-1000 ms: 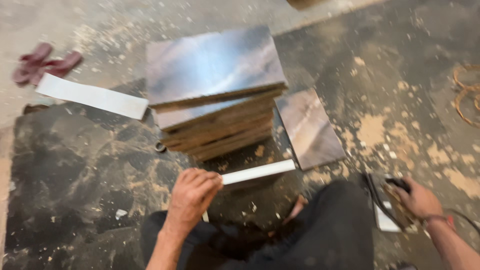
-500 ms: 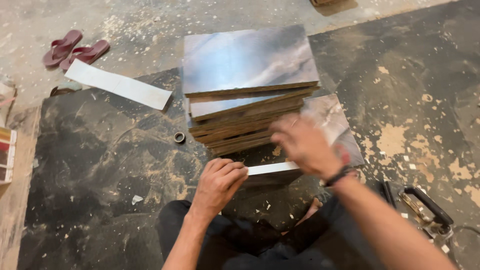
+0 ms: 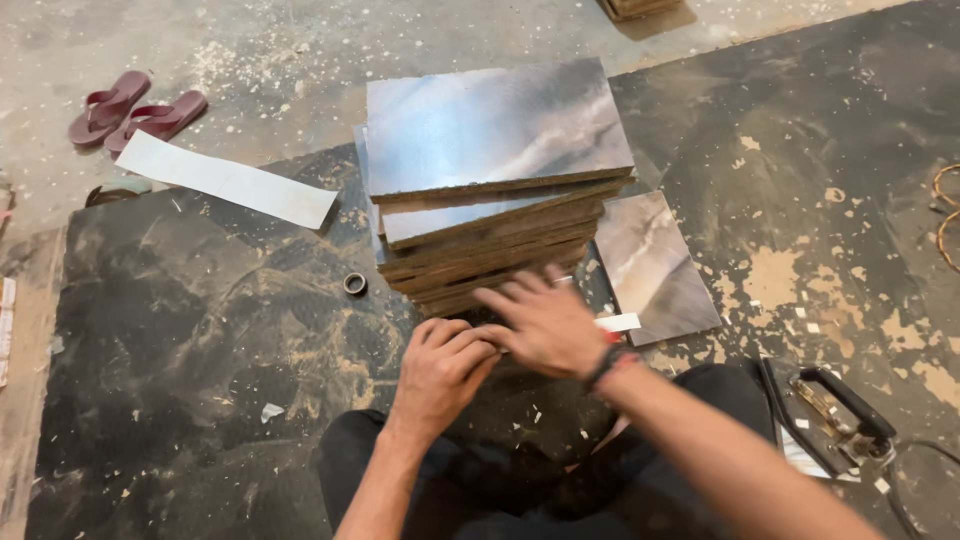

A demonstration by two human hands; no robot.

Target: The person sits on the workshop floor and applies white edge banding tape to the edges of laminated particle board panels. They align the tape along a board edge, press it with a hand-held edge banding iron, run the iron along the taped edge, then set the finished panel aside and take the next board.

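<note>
The right hand [image 3: 545, 325] has come across to meet the left hand [image 3: 440, 365] just in front of the stack of glossy grey laminated boards [image 3: 495, 180]. The left hand is clenched on a thin white edge strip [image 3: 620, 322], apparently pinning it flat; the right's fingers lie spread over it.

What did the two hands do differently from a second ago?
The right hand left the iron on the right side, swung over to the left, and now lies across the white strip beside the left hand. The left hand kept its fist on the strip. The stack of boards and the sandals stayed put.
</note>
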